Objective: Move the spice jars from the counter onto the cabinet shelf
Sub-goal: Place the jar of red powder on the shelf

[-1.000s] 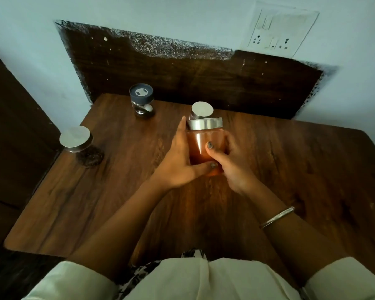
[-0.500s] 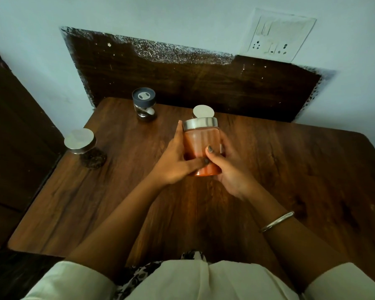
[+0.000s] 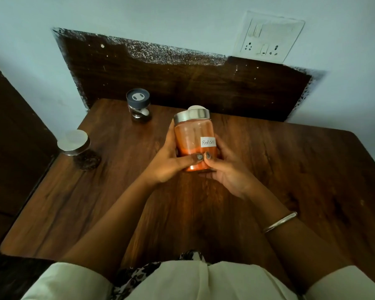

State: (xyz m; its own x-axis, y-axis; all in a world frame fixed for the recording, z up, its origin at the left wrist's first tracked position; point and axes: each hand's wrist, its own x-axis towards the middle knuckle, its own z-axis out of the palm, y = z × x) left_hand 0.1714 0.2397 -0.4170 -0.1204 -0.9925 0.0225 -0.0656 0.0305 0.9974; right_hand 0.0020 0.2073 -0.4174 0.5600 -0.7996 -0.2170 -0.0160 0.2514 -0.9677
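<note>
**Two hands hold a jar of red powder over a wooden worktop**

Nearest the viewer are cream sleeves and bare forearms; a thin silver bangle [image 3: 279, 221] circles the right wrist. The left hand [image 3: 169, 163] and right hand [image 3: 227, 169] close around a clear glass jar of orange-red powder with a steel lid [image 3: 193, 137], thumbs meeting on its front, above the middle of the dark wooden worktop [image 3: 290, 180]. A white handwritten label reads "Red chill". At the left edge stands a steel-lidded jar of dark spice [image 3: 78, 152]. Near the far left corner stands a small grey-lidded glass jar [image 3: 139, 107].

white wall socket [image 3: 268, 37], dark wooden backboard [image 3: 182, 79]
</note>
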